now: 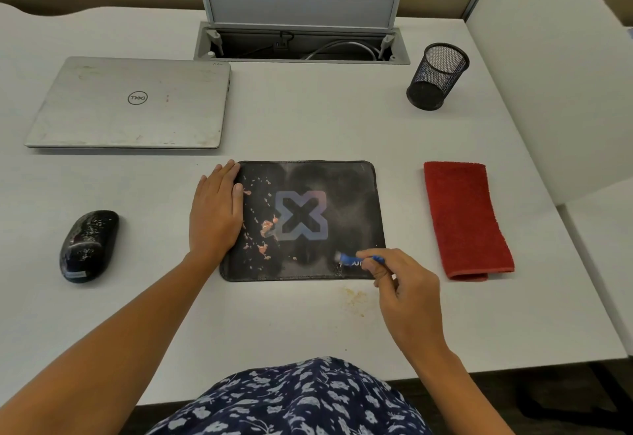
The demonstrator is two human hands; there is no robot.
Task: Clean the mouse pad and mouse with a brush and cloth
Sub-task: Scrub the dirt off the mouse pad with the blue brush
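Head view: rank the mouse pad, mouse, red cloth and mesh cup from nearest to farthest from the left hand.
1. mouse pad: the left hand rests on its left edge.
2. mouse: left of the hand.
3. red cloth: right of the pad.
4. mesh cup: back right.

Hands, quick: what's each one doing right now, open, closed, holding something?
Left hand: open, flat on the left edge of the mouse pad.
Right hand: closed around the blue brush, at the pad's near right corner.
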